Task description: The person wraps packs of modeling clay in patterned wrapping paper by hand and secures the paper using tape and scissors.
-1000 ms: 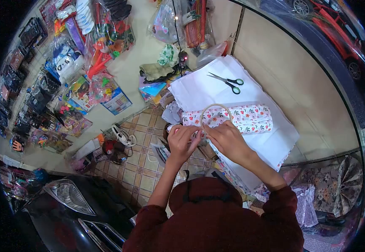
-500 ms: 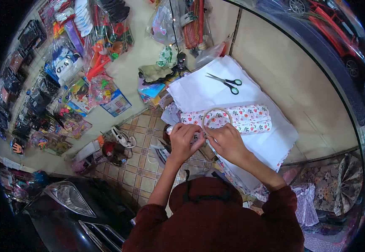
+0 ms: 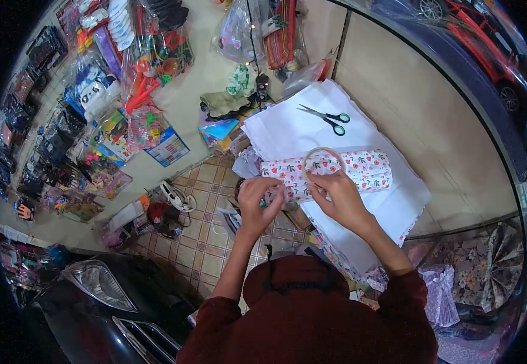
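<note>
My right hand grips a roll of adhesive tape, a pale ring that stands over the flower-printed bundle. My left hand is at the bundle's left end, its thumb and index fingertip drawn close in a pinch. Whatever lies between those fingertips is too small to make out. A gap separates the two hands. Beneath the bundle, white paper sheets are spread out. Scissors with black and green handles lie on the paper, beyond the bundle, with their blades apart.
To the left, packaged toys hang on the wall. A clothes iron is on the tiled floor. A black toy car occupies the lower left. Folded printed fabric lies at the right, beside a curved edge.
My right hand has moved right with the tape roll, away from my left hand. The left hand has shifted slightly left. Bundle and scissors stay in place.
</note>
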Demonstrator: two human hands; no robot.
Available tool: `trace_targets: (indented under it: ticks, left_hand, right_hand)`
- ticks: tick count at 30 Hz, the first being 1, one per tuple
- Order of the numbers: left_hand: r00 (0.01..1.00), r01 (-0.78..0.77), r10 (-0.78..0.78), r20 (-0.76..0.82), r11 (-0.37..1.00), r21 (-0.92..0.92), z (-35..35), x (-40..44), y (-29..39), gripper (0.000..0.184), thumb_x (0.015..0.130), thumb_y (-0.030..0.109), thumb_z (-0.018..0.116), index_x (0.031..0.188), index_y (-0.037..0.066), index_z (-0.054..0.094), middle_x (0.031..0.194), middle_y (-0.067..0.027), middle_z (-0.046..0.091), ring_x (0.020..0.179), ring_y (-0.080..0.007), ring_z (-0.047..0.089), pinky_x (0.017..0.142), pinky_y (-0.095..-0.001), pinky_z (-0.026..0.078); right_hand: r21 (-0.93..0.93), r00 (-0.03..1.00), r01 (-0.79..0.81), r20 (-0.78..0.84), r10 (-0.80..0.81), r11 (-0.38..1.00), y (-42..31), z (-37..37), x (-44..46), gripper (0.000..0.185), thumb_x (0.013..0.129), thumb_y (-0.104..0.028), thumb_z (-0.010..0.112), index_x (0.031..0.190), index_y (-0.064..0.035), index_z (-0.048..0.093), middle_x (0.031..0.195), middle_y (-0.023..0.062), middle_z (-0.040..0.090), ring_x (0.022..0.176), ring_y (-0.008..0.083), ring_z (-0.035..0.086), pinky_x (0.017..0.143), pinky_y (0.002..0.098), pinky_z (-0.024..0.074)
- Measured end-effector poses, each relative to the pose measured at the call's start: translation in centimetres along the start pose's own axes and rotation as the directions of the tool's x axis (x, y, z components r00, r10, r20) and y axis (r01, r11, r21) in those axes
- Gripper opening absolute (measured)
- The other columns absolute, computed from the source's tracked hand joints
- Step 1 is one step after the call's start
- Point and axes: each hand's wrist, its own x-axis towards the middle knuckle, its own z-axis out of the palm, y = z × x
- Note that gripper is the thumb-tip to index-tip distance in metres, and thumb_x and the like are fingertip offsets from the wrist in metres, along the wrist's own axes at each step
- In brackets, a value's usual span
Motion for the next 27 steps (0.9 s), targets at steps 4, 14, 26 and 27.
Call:
trace_targets:
  ticks: [4, 14, 26, 27]
  left_hand:
    - [0.999, -0.033, 0.033, -0.012, 0.999, -0.024, 0.1, 0.8, 1.2, 0.025, 0.072, 0.006, 0.074, 0.096, 0.005, 0.069, 0.092, -0.0077, 0.068, 0.084, -0.0242, 0.063, 0.079, -0.0364, 0.045]
    - [0.988, -0.155, 0.155, 0.009, 0.985, 0.075, 0.3, 0.3, 0.7, 0.024, 0.075, 0.008, 0.073, 0.098, 0.006, 0.069, 0.092, -0.0057, 0.069, 0.083, -0.0220, 0.064, 0.080, -0.0374, 0.047]
    - [0.980, -0.199, 0.197, 0.024, 0.972, 0.127, -0.5, 0.5, 0.3, 0.019, 0.073, 0.007, 0.073, 0.091, 0.006, 0.067, 0.085, -0.0036, 0.068, 0.076, -0.0197, 0.063, 0.076, -0.0356, 0.045]
    - [0.980, -0.200, 0.199, 0.022, 0.972, 0.126, -0.5, 0.6, 0.4, 0.018, 0.073, 0.007, 0.073, 0.090, 0.006, 0.067, 0.084, -0.0036, 0.067, 0.075, -0.0198, 0.063, 0.075, -0.0352, 0.045]
  right_hand:
    - [0.151, 0.999, 0.042, 0.001, -0.042, 0.988, -0.3, 0.4, 0.2, 0.023, 0.085, -0.010, 0.062, 0.107, -0.0022, 0.066, 0.075, 0.0148, 0.065, 0.067, 0.0292, 0.060, 0.074, 0.0364, 0.0416]
    - [0.116, 0.998, 0.027, 0.055, -0.033, 0.993, -0.7, 0.8, 0.1, 0.025, 0.086, -0.012, 0.062, 0.110, -0.0038, 0.066, 0.079, 0.0150, 0.067, 0.075, 0.0287, 0.064, 0.077, 0.0371, 0.0418]
    - [0.054, 0.993, 0.079, 0.087, -0.083, 0.995, -1.1, 1.2, 0.9, 0.022, 0.085, -0.011, 0.061, 0.105, -0.0015, 0.066, 0.076, 0.0141, 0.066, 0.071, 0.0303, 0.062, 0.074, 0.0390, 0.0425]
    - [0.051, 0.992, 0.084, 0.091, -0.089, 0.995, -1.1, 1.2, 0.9, 0.022, 0.085, -0.011, 0.061, 0.105, -0.0014, 0.066, 0.075, 0.0139, 0.066, 0.070, 0.0301, 0.062, 0.073, 0.0390, 0.0425]
